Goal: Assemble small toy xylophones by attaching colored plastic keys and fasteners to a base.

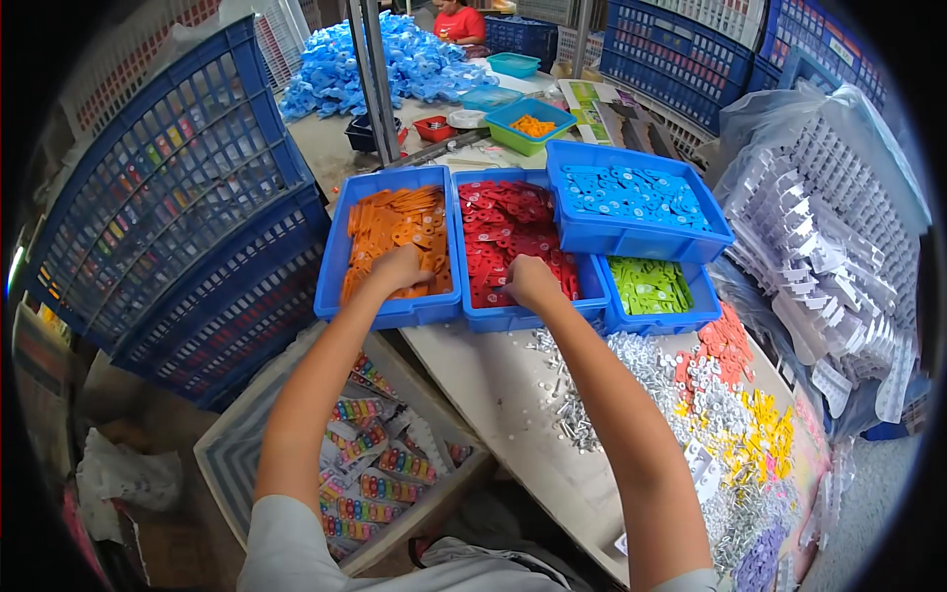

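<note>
My left hand (400,270) reaches into a blue plastic bin at the left, with its fingers curled down among flat orange plastic pieces (397,219). My right hand (534,283) is in the neighbouring blue bin, closed with its fingertips down at the red plastic pieces (508,225), which have small holes. Whatever either hand pinches is hidden by the fingers. Right of the red pieces, a blue bin of light-blue pieces (636,195) rests tilted across the other bins. Partly beneath it sits a bin of lime-green pieces (649,284).
Silver screw-like parts (631,370), coral pieces (725,345), yellow pieces (764,434) and purple pieces (764,557) lie heaped on the right. A crate (227,444) holds colourful packed strips below my left arm. Blue crates (168,178) stand left. A person in red (459,22) is behind.
</note>
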Available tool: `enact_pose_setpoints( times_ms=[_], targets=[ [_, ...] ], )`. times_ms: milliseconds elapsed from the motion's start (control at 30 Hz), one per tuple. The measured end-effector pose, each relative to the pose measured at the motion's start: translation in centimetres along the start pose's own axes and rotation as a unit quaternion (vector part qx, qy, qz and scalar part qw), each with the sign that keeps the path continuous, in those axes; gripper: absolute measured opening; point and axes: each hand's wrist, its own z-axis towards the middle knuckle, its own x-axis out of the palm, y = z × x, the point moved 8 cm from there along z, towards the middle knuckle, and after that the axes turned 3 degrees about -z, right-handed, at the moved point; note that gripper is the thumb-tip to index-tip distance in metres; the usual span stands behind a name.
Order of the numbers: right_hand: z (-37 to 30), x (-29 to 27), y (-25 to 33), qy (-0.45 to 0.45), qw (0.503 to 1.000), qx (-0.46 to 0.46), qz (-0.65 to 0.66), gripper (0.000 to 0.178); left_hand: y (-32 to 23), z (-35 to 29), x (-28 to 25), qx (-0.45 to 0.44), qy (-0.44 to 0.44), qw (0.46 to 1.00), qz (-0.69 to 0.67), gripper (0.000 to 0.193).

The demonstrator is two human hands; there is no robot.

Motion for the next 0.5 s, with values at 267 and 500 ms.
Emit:
enact_pose_setpoints(
  times_ms=[267,500],
  targets=[
    [-6.3,-10.6,-1.0,-0.045,0.98,-0.102,0.163,0.018,0.6,-0.2,-0.9,-0.011,-0.111,0.993,-0.036,0.035],
    [-19.5,-16.4,-5.3,0.029,0.878,0.052,0.476,0.012,-4.6,-8.9,-5.4,0.188,-0.406,0.876,-0.183,0.026]
  ],
)
